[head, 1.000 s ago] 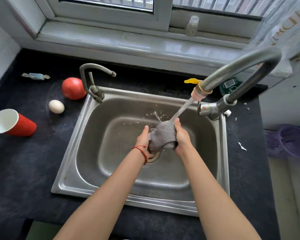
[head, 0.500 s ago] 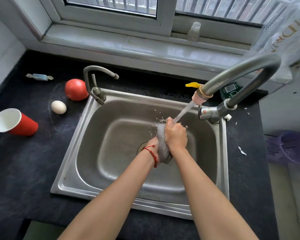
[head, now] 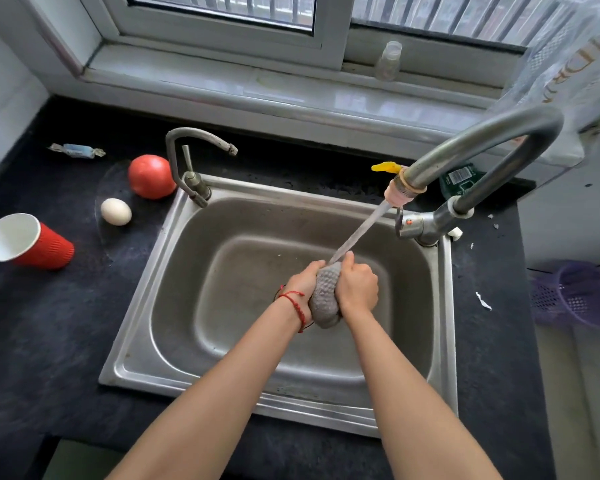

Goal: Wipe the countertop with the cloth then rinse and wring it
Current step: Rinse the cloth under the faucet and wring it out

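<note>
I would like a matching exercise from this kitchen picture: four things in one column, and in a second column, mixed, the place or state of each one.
Things
1. cloth
2. red cup
3. egg
4. small clear bottle

Places or states
A. standing on the window sill
B. lying on its side on the dark countertop
C. bunched between both hands over the sink, under running water
D. beside the tomato, left of the sink

Pairs: 1-C, 2-B, 3-D, 4-A
</note>
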### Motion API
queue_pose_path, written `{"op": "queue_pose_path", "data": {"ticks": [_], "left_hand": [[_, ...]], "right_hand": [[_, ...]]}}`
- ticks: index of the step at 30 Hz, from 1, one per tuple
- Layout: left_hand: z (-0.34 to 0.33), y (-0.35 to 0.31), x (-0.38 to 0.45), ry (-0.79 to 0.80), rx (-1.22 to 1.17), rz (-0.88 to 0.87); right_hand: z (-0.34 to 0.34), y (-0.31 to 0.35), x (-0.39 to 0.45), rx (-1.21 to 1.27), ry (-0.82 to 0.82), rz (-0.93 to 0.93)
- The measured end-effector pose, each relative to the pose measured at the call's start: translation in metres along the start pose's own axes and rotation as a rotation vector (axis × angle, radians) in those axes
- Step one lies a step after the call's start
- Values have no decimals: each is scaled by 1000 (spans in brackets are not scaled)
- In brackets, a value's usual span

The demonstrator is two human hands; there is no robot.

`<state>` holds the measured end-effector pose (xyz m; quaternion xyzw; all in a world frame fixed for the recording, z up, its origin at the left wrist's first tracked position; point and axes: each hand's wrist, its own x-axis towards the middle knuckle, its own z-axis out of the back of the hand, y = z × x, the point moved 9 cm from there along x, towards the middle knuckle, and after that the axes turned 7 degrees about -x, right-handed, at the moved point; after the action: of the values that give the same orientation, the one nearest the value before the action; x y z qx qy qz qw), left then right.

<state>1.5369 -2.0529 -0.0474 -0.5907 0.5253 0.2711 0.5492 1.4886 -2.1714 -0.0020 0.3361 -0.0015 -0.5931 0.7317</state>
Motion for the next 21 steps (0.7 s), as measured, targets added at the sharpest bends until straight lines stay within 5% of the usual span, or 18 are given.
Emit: {"op": "queue_pose_path", "data": {"ticks": [6, 11, 13, 16, 18, 21], "left_hand": [[28, -2, 12, -116, -135, 21], [-14, 0, 10, 80, 38, 60], [-14, -2, 18, 50, 16, 12], [-5, -4, 25, -42, -69, -72], [2, -8, 27, -156, 48, -172], [11, -14, 30, -286, 146, -268]], "right_hand": [[-31, -20, 10, 595, 323, -273], [-56, -4, -10, 625, 534, -204], [-53, -1, -9, 471, 509, -98], [-30, 0, 3, 100, 228, 112], [-25, -10, 4, 253, 164, 55], [-46, -23, -1, 478, 305, -102]]}}
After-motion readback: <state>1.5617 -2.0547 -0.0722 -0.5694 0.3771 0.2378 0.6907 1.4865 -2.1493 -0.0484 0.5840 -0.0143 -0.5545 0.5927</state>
